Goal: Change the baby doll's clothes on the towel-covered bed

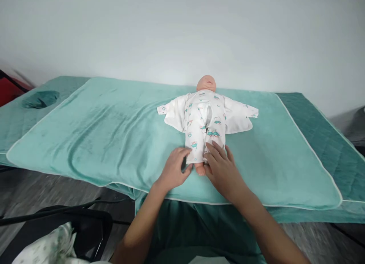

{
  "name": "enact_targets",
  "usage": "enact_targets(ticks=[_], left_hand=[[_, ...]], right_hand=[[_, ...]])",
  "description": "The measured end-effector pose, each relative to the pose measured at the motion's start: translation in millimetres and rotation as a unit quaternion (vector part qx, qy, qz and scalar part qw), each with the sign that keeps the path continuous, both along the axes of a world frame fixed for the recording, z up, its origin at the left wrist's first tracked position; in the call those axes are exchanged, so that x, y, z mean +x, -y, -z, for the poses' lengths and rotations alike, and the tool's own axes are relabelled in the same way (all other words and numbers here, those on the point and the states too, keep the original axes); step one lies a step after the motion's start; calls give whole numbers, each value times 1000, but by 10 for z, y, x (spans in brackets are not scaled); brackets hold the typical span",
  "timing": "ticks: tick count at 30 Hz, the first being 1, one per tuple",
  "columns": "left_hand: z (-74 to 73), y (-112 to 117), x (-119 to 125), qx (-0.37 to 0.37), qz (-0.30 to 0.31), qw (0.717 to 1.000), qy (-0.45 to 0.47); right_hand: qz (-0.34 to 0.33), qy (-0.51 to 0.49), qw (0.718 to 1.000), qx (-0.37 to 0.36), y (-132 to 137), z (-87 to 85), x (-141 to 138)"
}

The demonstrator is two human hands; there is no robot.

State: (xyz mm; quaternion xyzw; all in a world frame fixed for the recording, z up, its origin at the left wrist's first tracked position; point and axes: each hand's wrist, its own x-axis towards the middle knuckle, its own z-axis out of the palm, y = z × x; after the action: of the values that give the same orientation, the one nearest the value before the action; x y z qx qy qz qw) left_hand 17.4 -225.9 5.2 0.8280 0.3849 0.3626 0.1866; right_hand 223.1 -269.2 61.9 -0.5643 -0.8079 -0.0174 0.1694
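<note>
A baby doll [205,83] lies on its back on a teal blanket [114,134], head toward the wall. It wears a white printed romper [203,123] whose front is spread open like wings at both sides. My left hand [173,169] curls around the romper's left leg cuff near the doll's bare foot [200,168]. My right hand [221,166] rests with fingers stretched over the romper's right leg, covering that foot.
The blanket covers a teal padded massage table [322,115] with a face hole [40,99] at the far left. A white wall stands behind. At the lower left is a black chair or bin [91,226] holding printed white cloth [48,247]. Grey floor shows below.
</note>
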Motion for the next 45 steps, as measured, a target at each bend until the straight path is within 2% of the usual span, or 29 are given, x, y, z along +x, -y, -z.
enact_targets(ticks=[3, 7, 11, 17, 20, 23, 27, 31, 34, 39, 42, 45], left_hand=[[28, 32, 55, 17, -8, 1000, -3], [10, 51, 93, -24, -3, 995, 102], [-14, 121, 73, -62, -2, 984, 169], [62, 200, 14, -98, -39, 966, 235], [73, 216, -32, -92, -29, 976, 196], [57, 221, -59, -64, -6, 984, 163], [35, 226, -3, -12, -31, 987, 155], [-57, 229, 151, 55, -65, 987, 133], [-207, 202, 291, 81, -71, 990, 89], [-447, 120, 491, 37, -32, 995, -84], [-522, 94, 571, 12, -18, 989, -148], [-555, 96, 637, 0, -3, 987, -163]], right_hand=[[-1, 57, 998, 37, -44, 3, -62], [-17, 75, 996, 53, -103, 40, -76], [-31, 39, 998, 40, -84, 56, -45], [-81, -59, 994, 43, -22, 1, -22], [-71, -94, 992, 37, 37, -28, 34], [-31, -144, 988, 39, 148, -3, 142], [46, -152, 986, 57, 293, 137, 270], [81, -128, 987, 60, 303, 299, 286], [83, -132, 986, 53, 237, 379, 264], [68, -201, 977, 26, 153, 438, 288], [39, -259, 965, 22, 169, 382, 330], [13, -291, 955, 50, 228, 244, 343]])
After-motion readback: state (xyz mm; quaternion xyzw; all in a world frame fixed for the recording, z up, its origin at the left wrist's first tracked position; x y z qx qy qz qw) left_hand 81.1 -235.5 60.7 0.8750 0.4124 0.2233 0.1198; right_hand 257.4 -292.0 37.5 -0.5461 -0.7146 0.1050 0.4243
